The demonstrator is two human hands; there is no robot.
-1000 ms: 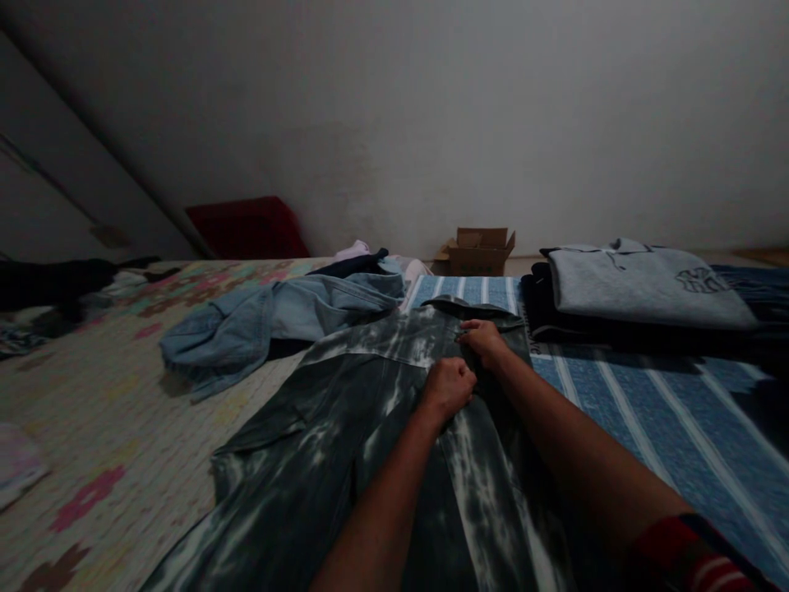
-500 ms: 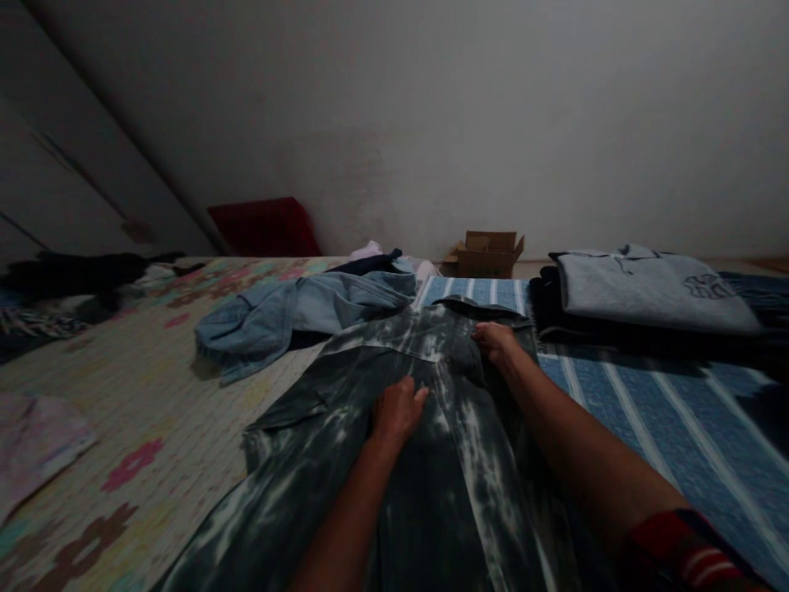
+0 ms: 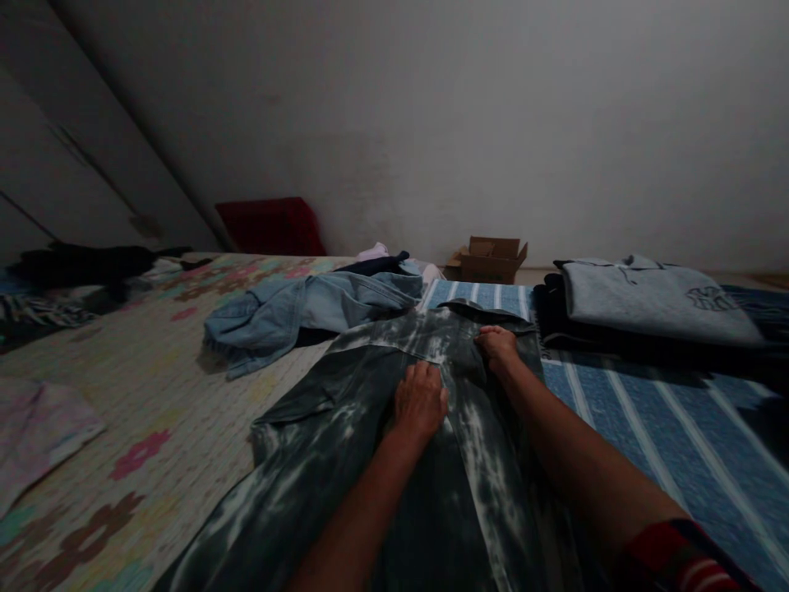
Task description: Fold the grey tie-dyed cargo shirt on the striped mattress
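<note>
A dark grey-green denim garment [image 3: 345,444] with white tie-dye streaks lies spread lengthwise before me; its exact kind is unclear. My left hand [image 3: 422,400] rests on its middle, near a pale seam, with the fingers curled into the cloth. Farther up and to the right, my right hand [image 3: 498,347] pinches the fabric close to the garment's right edge. The fingertips of both hands are partly hidden. Just beyond the garment's upper left side lies a crumpled light-blue denim piece [image 3: 320,302].
A folded grey hooded top [image 3: 653,300] sits on dark clothes at right, on a blue striped cloth [image 3: 622,419]. Left is a floral bedcover [image 3: 203,411] with a pink garment [image 3: 43,432] and a dark clothes pile [image 3: 86,267]. A cardboard box [image 3: 490,265] and red object [image 3: 271,226] stand by the wall.
My left hand has slid forward and slightly right along the garment, its fingers now bent down onto the cloth. My right hand keeps its place at the right edge. The view has shifted slightly.
</note>
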